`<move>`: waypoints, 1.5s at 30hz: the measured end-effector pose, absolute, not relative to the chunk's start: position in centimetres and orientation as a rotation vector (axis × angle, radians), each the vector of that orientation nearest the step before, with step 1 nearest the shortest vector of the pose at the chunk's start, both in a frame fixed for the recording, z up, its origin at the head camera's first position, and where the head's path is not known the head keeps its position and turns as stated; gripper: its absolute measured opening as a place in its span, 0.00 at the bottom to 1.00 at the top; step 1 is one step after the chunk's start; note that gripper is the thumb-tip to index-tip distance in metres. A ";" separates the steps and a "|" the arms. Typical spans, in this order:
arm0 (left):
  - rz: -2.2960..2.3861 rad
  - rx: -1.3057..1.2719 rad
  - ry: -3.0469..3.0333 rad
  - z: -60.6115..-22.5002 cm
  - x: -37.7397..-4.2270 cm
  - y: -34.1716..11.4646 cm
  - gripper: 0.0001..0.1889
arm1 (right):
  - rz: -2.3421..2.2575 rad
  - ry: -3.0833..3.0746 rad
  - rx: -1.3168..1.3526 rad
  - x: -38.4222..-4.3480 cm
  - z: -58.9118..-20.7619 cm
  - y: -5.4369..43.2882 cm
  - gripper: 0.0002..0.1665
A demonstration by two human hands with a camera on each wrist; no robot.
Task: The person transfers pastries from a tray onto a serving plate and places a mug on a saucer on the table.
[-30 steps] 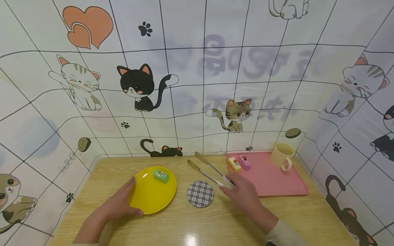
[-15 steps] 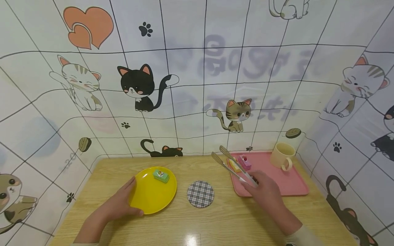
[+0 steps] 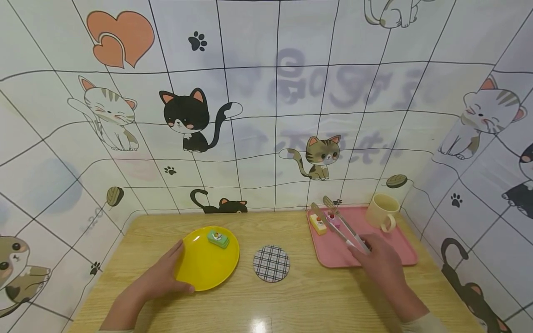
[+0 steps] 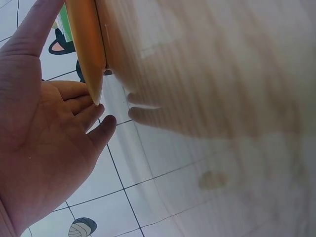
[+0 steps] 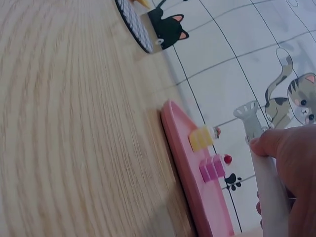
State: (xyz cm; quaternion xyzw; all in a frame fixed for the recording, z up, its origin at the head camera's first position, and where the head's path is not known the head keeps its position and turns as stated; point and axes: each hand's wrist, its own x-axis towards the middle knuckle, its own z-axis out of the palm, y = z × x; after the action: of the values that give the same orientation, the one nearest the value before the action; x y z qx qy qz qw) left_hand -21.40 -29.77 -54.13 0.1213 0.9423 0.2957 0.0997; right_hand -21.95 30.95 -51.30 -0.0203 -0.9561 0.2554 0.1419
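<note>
My left hand (image 3: 160, 277) rests at the left rim of a yellow plate (image 3: 204, 273), thumb and fingers spread along its edge. In the left wrist view the fingers (image 4: 74, 98) look relaxed beside the plate's edge. A small green toy cake (image 3: 218, 238) lies toward the back of the plate. My right hand (image 3: 381, 259) grips a pair of metal tongs (image 3: 339, 232) by the pale handles. Their two tips are spread apart and overlap the pink toy cake (image 3: 334, 222) in the head view; the right wrist view has them raised off the tray. Beside it lies a yellow toy cake (image 3: 318, 225).
Both the pink and yellow cakes lie at the left back of a pink tray (image 3: 401, 247). A cream mug (image 3: 381, 212) stands at the tray's back right. A round checked coaster (image 3: 271, 263) lies between plate and tray. A cat-print sheet (image 3: 258, 138) backs the wooden table (image 3: 233, 310).
My right hand has carried the tongs rightward, from behind the coaster to over the pink tray, with their tips now at the pink cake. The left hand and plate have stayed put.
</note>
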 end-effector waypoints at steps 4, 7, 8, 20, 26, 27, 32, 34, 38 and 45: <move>0.884 0.353 2.780 -54.1 -21.4 -29.7 0.74 | 0.742 -2.764 -0.097 -21.9 -51.4 32.1 0.29; 0.881 0.354 2.782 -54.0 -21.4 -29.7 0.74 | 0.750 -2.776 -0.111 -22.0 -51.3 32.8 0.30; 0.876 0.357 2.785 -54.0 -21.4 -29.7 0.74 | 0.754 -2.782 -0.111 -22.0 -51.3 33.0 0.30; 0.858 0.368 2.804 -53.9 -21.3 -29.7 0.75 | 0.807 -2.883 -0.191 -21.9 -51.6 34.0 0.28; 0.871 0.362 2.796 -53.9 -21.4 -29.8 0.74 | 0.788 -2.908 -0.202 -21.6 -51.7 34.1 0.28; 0.874 0.360 2.794 -53.9 -21.4 -29.8 0.74 | 0.786 -2.911 -0.204 -21.6 -51.8 34.1 0.29; 0.876 0.358 2.789 -54.0 -21.5 -29.9 0.75 | 0.762 -2.918 -0.193 -21.4 -52.3 34.1 0.29; 0.870 0.367 2.792 -54.1 -21.6 -29.9 0.75 | 0.752 -2.913 -0.176 -21.4 -52.6 34.2 0.29; 0.868 0.379 2.795 -54.3 -21.6 -30.0 0.76 | 0.744 -2.905 -0.148 -21.3 -53.0 34.4 0.29; 0.862 0.375 2.793 -54.3 -21.5 -29.9 0.76 | 0.741 -2.925 -0.162 -21.2 -53.1 34.4 0.28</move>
State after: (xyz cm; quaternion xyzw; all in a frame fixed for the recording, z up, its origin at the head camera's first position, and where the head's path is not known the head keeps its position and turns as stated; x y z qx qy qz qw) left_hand -21.49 -29.89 -54.25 0.1265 0.9433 0.2910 0.0971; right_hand -21.21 34.37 -53.09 -0.0536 -0.9662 0.2448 0.0601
